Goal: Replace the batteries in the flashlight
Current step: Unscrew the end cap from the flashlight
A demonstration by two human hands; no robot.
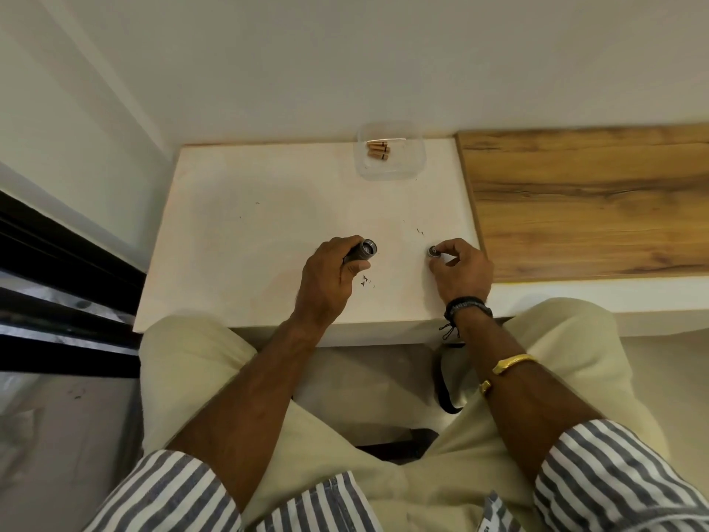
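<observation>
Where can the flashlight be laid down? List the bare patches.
Bare: the white tabletop left of the left hand holding the flashlight; the middle strip between both hands and the battery container; the wooden top. Crowded: around the right hand and cap.

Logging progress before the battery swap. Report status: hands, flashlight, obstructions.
Left hand grips flashlight body. Right hand pinches cap, apart from body. Batteries in clear tub at far edge; nothing between.

looks like a home room: plain white wall (345,63) behind the white table (268,209), wood-grain shelf (594,201) right of it, dark sliding-door frame (57,259) left.
</observation>
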